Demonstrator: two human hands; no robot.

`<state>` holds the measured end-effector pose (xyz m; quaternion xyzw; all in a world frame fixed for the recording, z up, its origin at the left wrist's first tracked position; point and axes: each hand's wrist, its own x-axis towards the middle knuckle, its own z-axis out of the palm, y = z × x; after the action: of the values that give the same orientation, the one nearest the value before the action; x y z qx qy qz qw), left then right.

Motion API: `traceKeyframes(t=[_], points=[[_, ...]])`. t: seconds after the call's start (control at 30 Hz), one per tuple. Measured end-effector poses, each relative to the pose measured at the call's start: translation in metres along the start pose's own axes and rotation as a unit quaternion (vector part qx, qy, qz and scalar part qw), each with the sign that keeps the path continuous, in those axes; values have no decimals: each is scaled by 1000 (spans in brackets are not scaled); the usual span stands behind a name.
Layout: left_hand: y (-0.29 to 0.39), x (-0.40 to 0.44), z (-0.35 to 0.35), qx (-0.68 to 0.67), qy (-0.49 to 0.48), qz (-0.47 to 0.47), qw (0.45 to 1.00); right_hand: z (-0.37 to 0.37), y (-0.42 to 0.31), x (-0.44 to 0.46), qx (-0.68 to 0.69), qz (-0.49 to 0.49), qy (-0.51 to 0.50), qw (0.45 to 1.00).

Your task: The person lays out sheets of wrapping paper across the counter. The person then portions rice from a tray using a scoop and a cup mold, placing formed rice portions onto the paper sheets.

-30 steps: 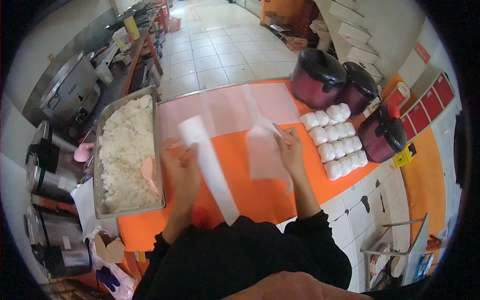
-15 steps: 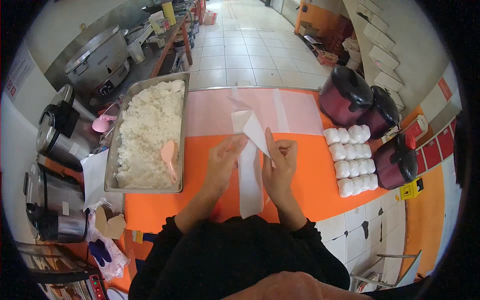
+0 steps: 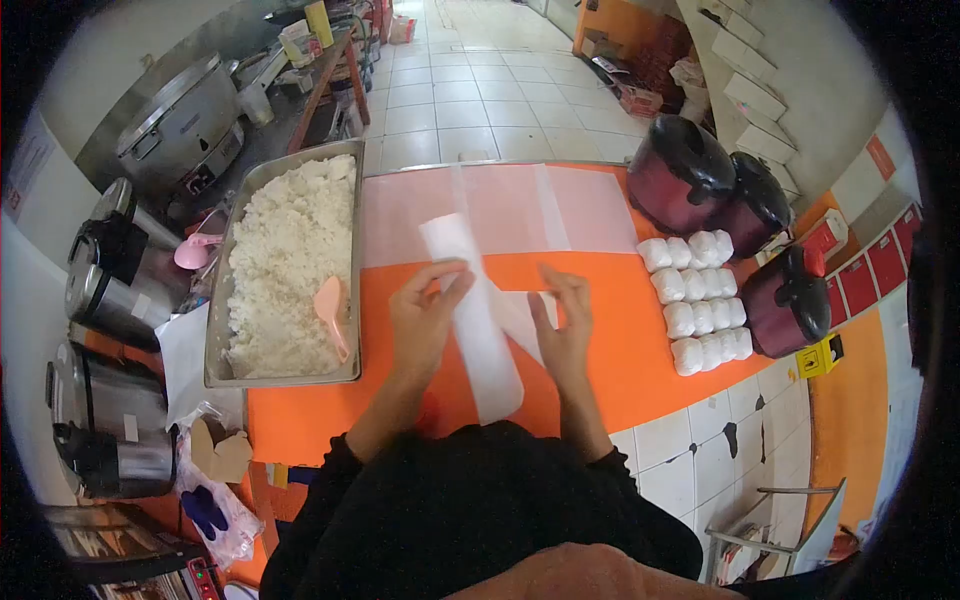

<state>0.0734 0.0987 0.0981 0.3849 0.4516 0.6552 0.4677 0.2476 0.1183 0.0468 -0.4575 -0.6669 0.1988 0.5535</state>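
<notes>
My left hand (image 3: pixel 428 308) is closed on a folded stack of white sheets (image 3: pixel 478 345), thumb and fingers pinching its left edge. The stack slants over the orange table (image 3: pixel 630 385). To its right, my right hand (image 3: pixel 566 325) has its thumb and fingers apart around a loose white sheet (image 3: pixel 522 318), which comes out from beside the stack; whether the fingers touch it is unclear. Translucent sheets (image 3: pixel 410 225) lie side by side along the table's far edge. Left of my hands sits a metal tray (image 3: pixel 357 270) of white rice (image 3: pixel 285 250) with a peach scoop (image 3: pixel 329 305) on it.
Rows of white wrapped bundles (image 3: pixel 698 315) stand at the right, beside dark red containers (image 3: pixel 680 175) with black lids. Steel cookers (image 3: pixel 120 410) and a pink ladle (image 3: pixel 195 252) are at the left. A cardboard piece (image 3: pixel 218 450) lies below the tray.
The sheets were held apart, then came together between my hands. Since then, the stack has tilted to the left at its top, and a loose sheet shows at the right.
</notes>
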Motion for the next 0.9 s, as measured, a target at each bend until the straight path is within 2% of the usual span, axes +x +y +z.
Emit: traceKeyframes(t=[0.07, 0.17, 0.3, 0.37, 0.47, 0.57, 0.67, 0.7, 0.73, 0.77, 0.83, 0.9], points=[[1, 0, -13, 38, 44, 1, 998, -11, 22, -7, -100, 36, 29, 994], [-7, 5, -38, 54, 98, 38, 993, -10, 98, -51, -216, -6, -131, 968], [-9, 7, -52, 69, 96, 121, 986, -7, 130, -79, -271, -22, -184, 945], [-6, 4, -51, 51, 99, 103, 988, -6, 127, -76, -287, -38, -206, 935], [-7, 1, -50, 52, 89, 82, 991, 5, 127, -65, -193, -14, -158, 968], [3, -6, -38, 47, 62, 54, 996, 14, 61, -34, -66, 21, 4, 998], [5, -11, -27, 60, 27, 33, 997, 5, -21, 1, -101, -37, 58, 993], [4, -12, -24, 67, 15, 29, 997, 6, -29, 7, -94, -48, 65, 992], [8, -13, -19, 91, 8, 84, 992, 7, -34, 13, -87, -60, 74, 992], [8, -13, -18, 95, 4, 91, 991, 7, -40, 18, -80, -74, 83, 991], [9, -14, -16, 102, -3, 109, 989, 3, -58, 25, -121, -102, 94, 983], [17, -18, -12, 88, -18, 78, 993, 7, -66, 23, -137, -132, 93, 977]])
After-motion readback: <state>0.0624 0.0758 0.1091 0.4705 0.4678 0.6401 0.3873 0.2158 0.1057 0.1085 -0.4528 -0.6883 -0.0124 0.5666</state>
